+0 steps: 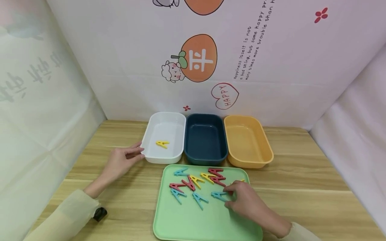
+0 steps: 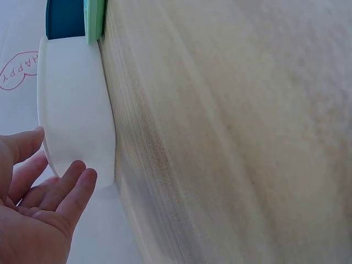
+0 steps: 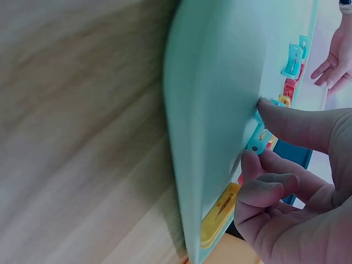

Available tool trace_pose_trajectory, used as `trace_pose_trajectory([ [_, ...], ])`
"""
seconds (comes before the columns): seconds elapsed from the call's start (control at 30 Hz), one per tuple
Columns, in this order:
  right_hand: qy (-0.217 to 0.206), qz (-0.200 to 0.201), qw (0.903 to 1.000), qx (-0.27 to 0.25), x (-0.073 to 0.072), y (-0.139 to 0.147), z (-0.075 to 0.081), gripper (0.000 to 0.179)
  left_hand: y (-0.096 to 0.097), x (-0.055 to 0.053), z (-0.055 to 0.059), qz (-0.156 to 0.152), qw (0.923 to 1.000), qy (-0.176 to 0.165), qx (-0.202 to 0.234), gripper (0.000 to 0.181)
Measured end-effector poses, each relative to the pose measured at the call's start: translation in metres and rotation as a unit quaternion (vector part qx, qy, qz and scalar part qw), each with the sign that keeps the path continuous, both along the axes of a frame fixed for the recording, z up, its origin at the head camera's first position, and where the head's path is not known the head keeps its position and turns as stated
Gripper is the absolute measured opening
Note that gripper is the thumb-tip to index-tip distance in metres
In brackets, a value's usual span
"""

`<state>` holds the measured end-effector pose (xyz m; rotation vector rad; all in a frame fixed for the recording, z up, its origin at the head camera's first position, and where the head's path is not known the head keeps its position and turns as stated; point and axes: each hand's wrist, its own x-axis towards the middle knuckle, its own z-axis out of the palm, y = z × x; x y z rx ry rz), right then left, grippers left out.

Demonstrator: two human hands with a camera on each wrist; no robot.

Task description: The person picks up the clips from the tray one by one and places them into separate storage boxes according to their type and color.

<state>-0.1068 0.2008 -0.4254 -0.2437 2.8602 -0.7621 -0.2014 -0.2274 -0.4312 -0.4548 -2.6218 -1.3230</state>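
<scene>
Clothespins (image 1: 196, 195) in blue, red and yellow are spread, some overlapping, over the farther part of a pale green tray (image 1: 205, 227), which is set on a wood-grained table (image 1: 307, 190). On the right of that group, a blue clothespin (image 1: 215, 194) is bracketed at its legs by the thumb and index finger of the right hand (image 1: 245, 199). The gap between those two fingertips is narrow — whether the clothespin is firmly pinched cannot be told. A half-hidden yellow clothespin (image 3: 220, 214) is seen just beside the same hand, near the tray's edge.

Behind the tray, three bins are lined up side by side: a white bin (image 1: 164, 160), a dark blue bin (image 1: 206, 137) and an orange-yellow bin (image 1: 247, 140). The white bin is touched at its left side by the left hand (image 1: 120, 160), whose fingers are loosely extended and spread — nothing is gripped by them. A lone yellow clothespin (image 1: 159, 143) is held on the white bin's floor. The table is backed by a pale cloth (image 1: 135, 67), printed with orange fruit, lettering and a heart.
</scene>
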Motion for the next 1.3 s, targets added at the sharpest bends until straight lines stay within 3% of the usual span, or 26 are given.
trace_pose_trajectory([
  [0.63,0.006,-0.009,0.9999,-0.005,0.002,0.011,-0.002,0.034,0.000,0.001,0.000,-0.001,0.9999,-0.004,0.010,0.030],
  [1.03,0.012,-0.044,0.9969,-0.064,0.004,0.015,-0.002,0.034,0.001,-0.001,0.000,-0.003,0.9997,-0.013,0.021,0.030],
  [1.3,0.011,-0.064,0.9949,-0.077,0.005,0.018,-0.003,0.032,0.001,-0.001,-0.001,-0.003,0.9997,-0.012,0.023,0.030],
])
